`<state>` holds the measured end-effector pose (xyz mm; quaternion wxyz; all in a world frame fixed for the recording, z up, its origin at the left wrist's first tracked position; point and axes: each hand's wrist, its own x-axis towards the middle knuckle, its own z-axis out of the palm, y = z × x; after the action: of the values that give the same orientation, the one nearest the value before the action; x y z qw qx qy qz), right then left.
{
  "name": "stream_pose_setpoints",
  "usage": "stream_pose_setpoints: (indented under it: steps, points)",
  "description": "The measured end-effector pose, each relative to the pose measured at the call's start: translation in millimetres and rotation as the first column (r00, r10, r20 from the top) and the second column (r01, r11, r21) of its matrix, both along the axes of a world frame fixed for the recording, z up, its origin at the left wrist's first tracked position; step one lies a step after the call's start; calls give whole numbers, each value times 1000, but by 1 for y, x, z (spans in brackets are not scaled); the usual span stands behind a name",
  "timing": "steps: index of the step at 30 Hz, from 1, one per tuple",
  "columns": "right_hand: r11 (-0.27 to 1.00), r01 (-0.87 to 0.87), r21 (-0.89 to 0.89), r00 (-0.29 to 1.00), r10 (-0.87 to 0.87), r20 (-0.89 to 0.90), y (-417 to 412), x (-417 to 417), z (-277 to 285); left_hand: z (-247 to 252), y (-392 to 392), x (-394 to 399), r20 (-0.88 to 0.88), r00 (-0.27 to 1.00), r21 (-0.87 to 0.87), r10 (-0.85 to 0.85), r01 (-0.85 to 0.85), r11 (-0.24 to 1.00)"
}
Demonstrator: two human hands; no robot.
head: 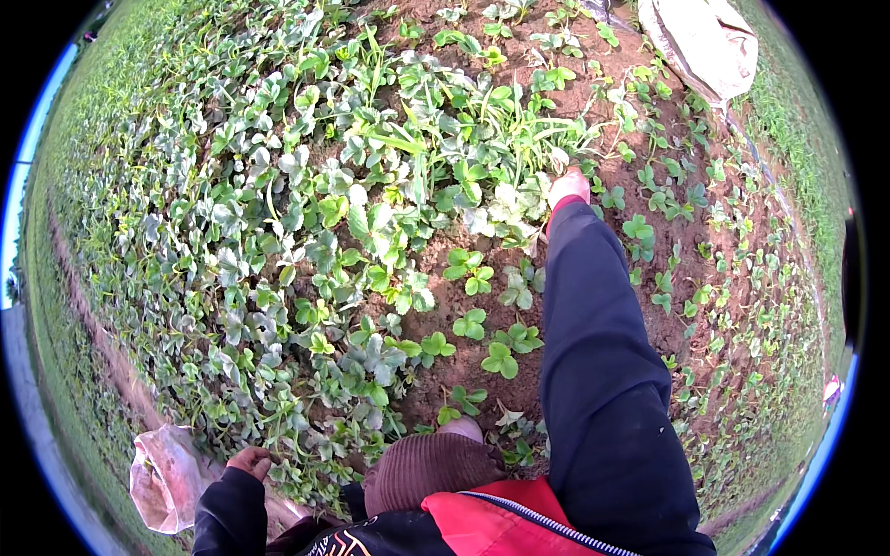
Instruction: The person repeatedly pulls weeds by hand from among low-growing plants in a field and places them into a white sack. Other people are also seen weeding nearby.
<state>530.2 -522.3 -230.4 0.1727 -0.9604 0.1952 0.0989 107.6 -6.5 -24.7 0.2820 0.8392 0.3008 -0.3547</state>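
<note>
My right hand reaches out at the end of a dark blue sleeve, down at soil level. It is closed around the base of a tuft of grass, whose long blades fan out to the left among strawberry plants. Leaves cover part of the fingers. At the lower left, my left hand has its fingers curled beside strawberry leaves; whether it pinches anything is not visible. A white sack, open and soil-stained, sits just left of that hand.
Another white sack lies at the upper right by a grassy strip. Small strawberry plants grow spaced out in brown soil to the right; denser growth fills the left. My brown-clad knee rests close in front, near young plants.
</note>
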Motion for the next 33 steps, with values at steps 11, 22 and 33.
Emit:
stream_pose_setpoints:
  steps: [11, 22, 33]
  points:
    - [977, 201, 69, 977, -205, 57, 20, 23, 30, -5, 5, -1, 3, 999, -4, 44, -44, 999]
    - [995, -75, -61, 993, 80, 87, -3, 7, 15, 1, 0, 7, 5, 1000, 27, -24, 24, 999]
    - [985, -151, -84, 985, 157, 76, 0, -85, 7, -5, 7, -7, 62, 997, -14, 35, -34, 999]
